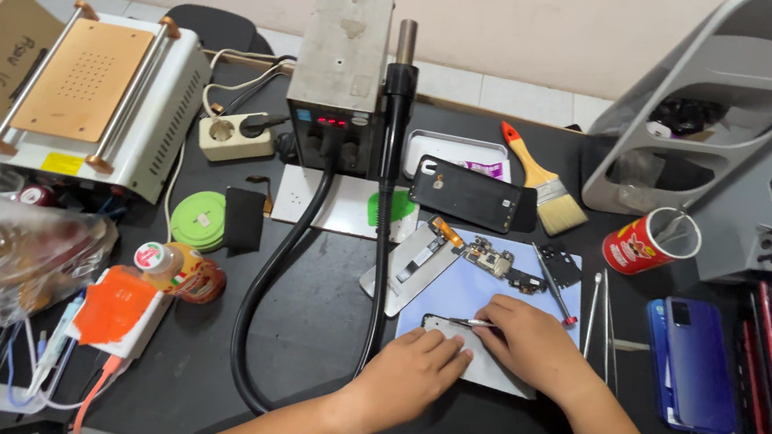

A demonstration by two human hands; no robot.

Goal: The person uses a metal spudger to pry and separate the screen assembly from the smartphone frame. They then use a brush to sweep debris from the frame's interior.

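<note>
Currently I see phone teardown partway. Left hand (pixel 411 372) loosely curled, pressing down on phone frame (pixel 441 327) on pale blue mat (pixel 485 288). Right hand (pixel 532 343) pinching tweezers (pixel 474 323), tips over frame's top edge. Already out, by my read: circuit board (pixel 491 257), metal plate (pixel 414 265), black back cover (pixel 464 194), all lying on desk (pixel 315 316) above hands. Frame not stripped yet, I judge. Hot-air station (pixel 341 64) idle behind.

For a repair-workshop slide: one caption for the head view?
Both hands, left hand steadying, right hand with tweezers, work on an opened phone beside a hot-air station.
</note>
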